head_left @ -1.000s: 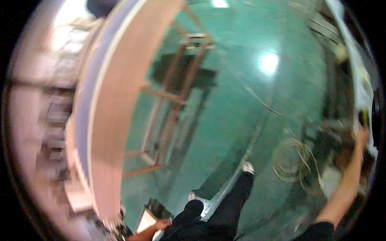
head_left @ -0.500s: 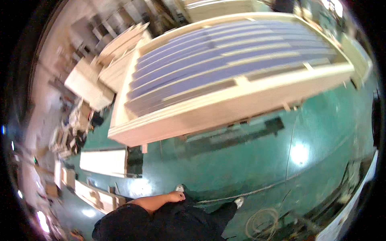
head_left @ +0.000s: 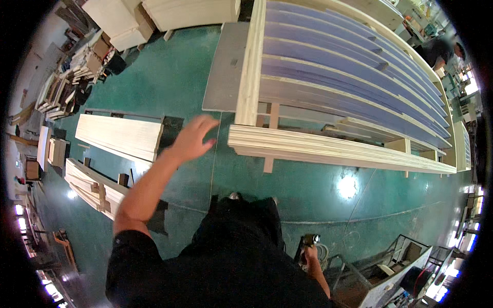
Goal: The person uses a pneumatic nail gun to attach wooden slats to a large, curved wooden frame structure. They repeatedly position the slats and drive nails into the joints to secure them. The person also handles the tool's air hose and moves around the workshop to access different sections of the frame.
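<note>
My left hand [head_left: 195,138] reaches forward over the floor, fingers apart and holding nothing. It is just left of the near left corner of a large wooden frame [head_left: 328,150], with a small gap between them in this view. Bluish-purple panels [head_left: 313,49] lie inside the frame, separated by pale wooden strips. Low at my right side, my right hand [head_left: 311,255] is closed around the handle of a nail gun [head_left: 303,249], dark with a shiny metal end. Part of the nail gun's handle is hidden by my fingers.
Pale board stacks [head_left: 120,134] lie low on the green floor [head_left: 154,66] at left. A grey sheet [head_left: 223,77] lies beside the frame. A coiled hose [head_left: 322,252] and metal-framed cart [head_left: 387,282] are at lower right. Another person [head_left: 436,51] bends beyond the frame.
My left hand has risen from near my body and stretched forward, its fingers opening out. My right hand with the nail gun has come into view. The frame now appears farther right.
</note>
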The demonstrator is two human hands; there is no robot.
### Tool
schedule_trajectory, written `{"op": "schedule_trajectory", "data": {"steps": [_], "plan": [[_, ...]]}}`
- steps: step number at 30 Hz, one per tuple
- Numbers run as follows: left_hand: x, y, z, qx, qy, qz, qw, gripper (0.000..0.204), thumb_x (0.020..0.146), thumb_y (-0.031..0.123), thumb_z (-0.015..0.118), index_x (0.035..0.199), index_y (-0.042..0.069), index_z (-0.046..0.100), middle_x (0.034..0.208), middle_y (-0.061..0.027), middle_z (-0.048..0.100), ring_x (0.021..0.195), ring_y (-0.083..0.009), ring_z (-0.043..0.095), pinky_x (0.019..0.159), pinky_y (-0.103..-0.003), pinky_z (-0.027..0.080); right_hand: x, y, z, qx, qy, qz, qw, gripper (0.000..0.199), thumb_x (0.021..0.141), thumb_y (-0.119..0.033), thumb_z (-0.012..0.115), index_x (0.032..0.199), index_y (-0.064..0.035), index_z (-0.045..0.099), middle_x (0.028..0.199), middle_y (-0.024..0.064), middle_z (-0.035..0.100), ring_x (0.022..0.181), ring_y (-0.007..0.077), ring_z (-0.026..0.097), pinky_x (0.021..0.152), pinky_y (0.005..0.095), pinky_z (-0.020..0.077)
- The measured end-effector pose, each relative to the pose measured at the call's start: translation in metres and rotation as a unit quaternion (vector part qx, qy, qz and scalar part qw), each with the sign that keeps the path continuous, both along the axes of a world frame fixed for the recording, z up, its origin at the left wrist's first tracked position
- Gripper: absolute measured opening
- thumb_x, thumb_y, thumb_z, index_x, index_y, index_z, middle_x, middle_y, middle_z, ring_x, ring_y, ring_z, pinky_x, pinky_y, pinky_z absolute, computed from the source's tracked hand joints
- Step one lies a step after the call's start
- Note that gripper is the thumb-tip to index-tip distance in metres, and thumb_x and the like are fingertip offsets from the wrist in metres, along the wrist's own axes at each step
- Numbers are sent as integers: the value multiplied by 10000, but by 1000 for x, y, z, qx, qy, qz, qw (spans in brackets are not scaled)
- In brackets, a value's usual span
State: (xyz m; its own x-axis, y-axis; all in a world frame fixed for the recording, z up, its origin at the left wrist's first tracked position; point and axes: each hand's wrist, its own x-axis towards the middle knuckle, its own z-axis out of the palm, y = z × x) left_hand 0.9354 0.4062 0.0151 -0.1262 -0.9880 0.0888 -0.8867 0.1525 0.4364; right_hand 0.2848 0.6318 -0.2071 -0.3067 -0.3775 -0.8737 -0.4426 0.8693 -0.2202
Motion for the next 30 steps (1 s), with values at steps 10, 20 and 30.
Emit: {"op": "schedule_trajectory", "data": {"steps": [10, 20, 30], "plan": [[-30, -147, 52, -142, -92, -580, 797, 624, 921, 233, 650, 1453, 455, 411, 1334, -105, 546, 1328, -300, 497, 1103, -722, 330, 104, 21, -151, -67, -29, 102, 992, 486, 838, -266, 778, 1201, 20, 630, 973, 196, 715, 893, 383, 689, 741, 491, 546], [-55, -166, 54, -126, -90, -634, 758, 528, 952, 326, 529, 1415, 559, 430, 1043, -71, 607, 934, -217, 643, 1025, -732, 350, 287, -74, -61, -40, -124, -100, 986, 413, 769, -175, 762, 1142, -37, 652, 905, 96, 711, 807, 250, 668, 757, 397, 536], [-63, -184, 58, -92, -104, -708, 692, 626, 837, 299, 681, 1418, 457, 513, 906, -106, 596, 849, -283, 609, 1001, -667, 328, 428, -9, -35, -72, 33, -169, 982, 588, 767, -340, 788, 1258, -51, 642, 1154, 209, 715, 1080, 390, 681, 918, 443, 537]]}}
